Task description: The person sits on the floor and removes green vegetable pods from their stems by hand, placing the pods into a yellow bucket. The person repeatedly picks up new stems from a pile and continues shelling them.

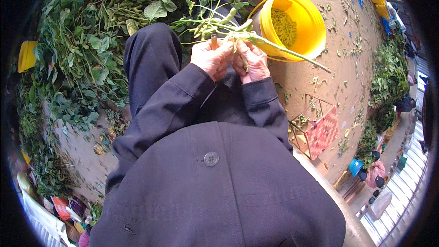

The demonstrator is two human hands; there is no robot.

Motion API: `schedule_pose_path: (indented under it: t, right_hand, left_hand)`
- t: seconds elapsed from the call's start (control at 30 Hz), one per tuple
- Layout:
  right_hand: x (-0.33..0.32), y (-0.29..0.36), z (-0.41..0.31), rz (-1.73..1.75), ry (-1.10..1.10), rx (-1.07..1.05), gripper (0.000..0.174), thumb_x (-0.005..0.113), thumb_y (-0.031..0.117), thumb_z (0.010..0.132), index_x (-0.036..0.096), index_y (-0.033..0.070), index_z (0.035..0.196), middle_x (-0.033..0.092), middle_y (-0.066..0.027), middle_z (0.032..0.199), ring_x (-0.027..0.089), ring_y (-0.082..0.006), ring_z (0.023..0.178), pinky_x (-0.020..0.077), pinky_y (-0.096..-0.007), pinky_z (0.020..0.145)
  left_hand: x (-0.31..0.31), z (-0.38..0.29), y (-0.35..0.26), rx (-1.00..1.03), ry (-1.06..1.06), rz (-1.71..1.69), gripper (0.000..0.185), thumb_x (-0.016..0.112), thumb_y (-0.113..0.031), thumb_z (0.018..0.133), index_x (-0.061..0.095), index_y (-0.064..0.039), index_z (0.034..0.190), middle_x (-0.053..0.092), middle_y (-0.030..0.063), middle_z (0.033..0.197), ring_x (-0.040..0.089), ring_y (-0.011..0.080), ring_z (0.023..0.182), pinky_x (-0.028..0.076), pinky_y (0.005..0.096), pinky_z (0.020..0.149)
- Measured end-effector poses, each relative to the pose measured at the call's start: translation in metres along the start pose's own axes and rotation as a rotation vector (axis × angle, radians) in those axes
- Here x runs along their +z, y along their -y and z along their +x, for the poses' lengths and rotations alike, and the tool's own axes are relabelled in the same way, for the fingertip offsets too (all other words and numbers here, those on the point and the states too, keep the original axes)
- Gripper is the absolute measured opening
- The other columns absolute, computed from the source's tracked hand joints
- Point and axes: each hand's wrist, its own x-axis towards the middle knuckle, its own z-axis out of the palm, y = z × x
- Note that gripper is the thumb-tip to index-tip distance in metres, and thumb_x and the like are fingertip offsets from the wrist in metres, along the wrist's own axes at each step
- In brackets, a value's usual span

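A green soybean stalk with pods and a few leaves lies across both hands, in front of the knees. My left hand is closed on its podded part, and a short brown stub, perhaps a cigarette or a handle, sticks up between the fingers. My right hand grips the stalk and pods close beside it, the two hands almost touching. The bare end of the stem points right, over the rim of a yellow bucket. Inside the tilted-looking bucket lie many picked green pods.
A large heap of bean plants fills the left. On the dirt floor, strewn with leaves, a small folding stool with a red patterned seat stands at the right. More plants, a blue basin and other people are at the far right.
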Motion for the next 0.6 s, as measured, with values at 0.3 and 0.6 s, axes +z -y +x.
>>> schedule_pose_path:
  t: [0.3, 0.6]
  right_hand:
    - [-0.011, 0.006, 0.003, -0.213, 0.131, 0.006, 0.017, 0.060, 0.012, 0.079, 0.059, 0.004, 0.095, 0.056, 0.0011, 0.066, 0.044, -0.0034, 0.042, 0.0265, -0.0147, 0.032]
    - [0.005, -0.011, -0.003, 0.016, -0.022, -0.082, 0.011, 0.057, 0.006, 0.076, 0.060, 0.004, 0.087, 0.056, -0.0004, 0.065, 0.044, -0.0052, 0.042, 0.0295, -0.0170, 0.035]
  left_hand:
    - [-0.004, 0.005, 0.005, 0.474, -0.048, 0.666, 0.011, 0.057, -0.008, 0.079, 0.058, 0.001, 0.073, 0.054, 0.0005, 0.058, 0.044, 0.0037, 0.055, 0.036, 0.0218, 0.048]
    - [0.004, -0.009, -0.001, 0.059, -0.062, -0.037, 0.014, 0.059, -0.017, 0.081, 0.058, -0.004, 0.075, 0.048, 0.0004, 0.049, 0.036, 0.0058, 0.033, 0.025, 0.0212, 0.029]
